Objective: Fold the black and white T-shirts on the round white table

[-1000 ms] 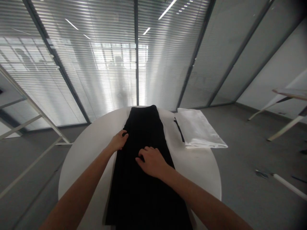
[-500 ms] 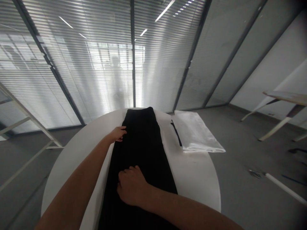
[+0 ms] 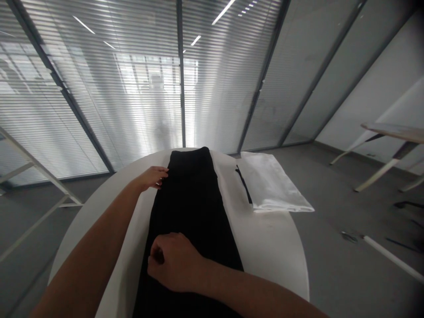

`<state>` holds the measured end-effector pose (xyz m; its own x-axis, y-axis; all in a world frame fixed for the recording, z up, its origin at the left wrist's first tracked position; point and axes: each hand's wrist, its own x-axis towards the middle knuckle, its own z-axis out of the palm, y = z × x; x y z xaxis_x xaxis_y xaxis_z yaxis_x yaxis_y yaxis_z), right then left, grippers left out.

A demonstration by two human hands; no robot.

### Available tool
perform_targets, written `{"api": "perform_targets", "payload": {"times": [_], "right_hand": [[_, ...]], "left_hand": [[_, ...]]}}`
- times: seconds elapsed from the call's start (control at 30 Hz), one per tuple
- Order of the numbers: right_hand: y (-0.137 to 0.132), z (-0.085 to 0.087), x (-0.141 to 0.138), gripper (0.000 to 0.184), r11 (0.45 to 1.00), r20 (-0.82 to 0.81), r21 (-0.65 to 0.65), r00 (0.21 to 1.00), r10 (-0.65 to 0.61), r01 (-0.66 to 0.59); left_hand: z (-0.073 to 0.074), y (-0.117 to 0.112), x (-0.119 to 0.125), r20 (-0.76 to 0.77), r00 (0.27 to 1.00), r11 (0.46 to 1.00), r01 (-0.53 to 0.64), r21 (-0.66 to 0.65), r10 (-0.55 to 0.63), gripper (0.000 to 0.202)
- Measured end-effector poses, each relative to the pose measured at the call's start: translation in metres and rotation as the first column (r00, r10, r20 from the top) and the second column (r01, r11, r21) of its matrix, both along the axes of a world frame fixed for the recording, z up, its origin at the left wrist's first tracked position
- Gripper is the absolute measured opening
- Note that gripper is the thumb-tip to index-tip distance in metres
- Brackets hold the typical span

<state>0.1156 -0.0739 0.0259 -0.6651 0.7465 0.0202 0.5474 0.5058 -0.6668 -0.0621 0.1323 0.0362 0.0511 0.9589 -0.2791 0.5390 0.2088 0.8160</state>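
Two hands, left [image 3: 151,177], right [image 3: 175,263], one black skirt [image 3: 188,207], likely, one white cloth [image 3: 271,183]

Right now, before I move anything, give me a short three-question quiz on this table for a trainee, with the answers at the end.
1. Which is nearer the far end of the black garment: the left hand or the right hand?
2. True or false: the folded white cloth lies on the round white table, to the right of the garment as seen from this view.
3. What lies between the garment and the cloth?
A. A thin black strip
B. A pair of scissors
C. A phone

Key: 1. left hand; 2. true; 3. A
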Motion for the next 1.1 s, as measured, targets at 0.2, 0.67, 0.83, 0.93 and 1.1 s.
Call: {"api": "perform_targets", "payload": {"times": [0.2,0.67,0.83,0.93,1.1], "right_hand": [[0.003,-0.005,0.007,0.018,0.982,0.043,-0.025,0.981,0.188,-0.187],[0.112,-0.027,0.110,0.035,0.756,0.417,0.271,0.635,-0.650,0.596],[0.092,-0.031,0.121,0.055,0.849,0.394,0.137,0.758,-0.519,0.510],[0.076,-0.028,0.126,0.056,0.888,0.425,0.095,0.788,-0.445,0.450],[0.073,-0.016,0.143,0.047,0.932,0.492,0.140,0.793,-0.359,0.335]], "left_hand": [[-0.046,-0.014,-0.008,-0.489,0.868,0.992,-0.032,0.122,0.088,0.049],[-0.061,-0.043,0.025,-0.714,0.644,0.949,-0.066,0.307,0.275,0.052],[-0.058,-0.041,0.019,-0.688,0.712,0.979,0.005,0.205,0.141,0.061],[-0.055,-0.036,0.013,-0.601,0.798,0.985,0.064,0.159,0.045,0.068],[-0.048,-0.030,0.004,-0.471,0.879,0.992,0.111,0.054,-0.072,0.059]]}}
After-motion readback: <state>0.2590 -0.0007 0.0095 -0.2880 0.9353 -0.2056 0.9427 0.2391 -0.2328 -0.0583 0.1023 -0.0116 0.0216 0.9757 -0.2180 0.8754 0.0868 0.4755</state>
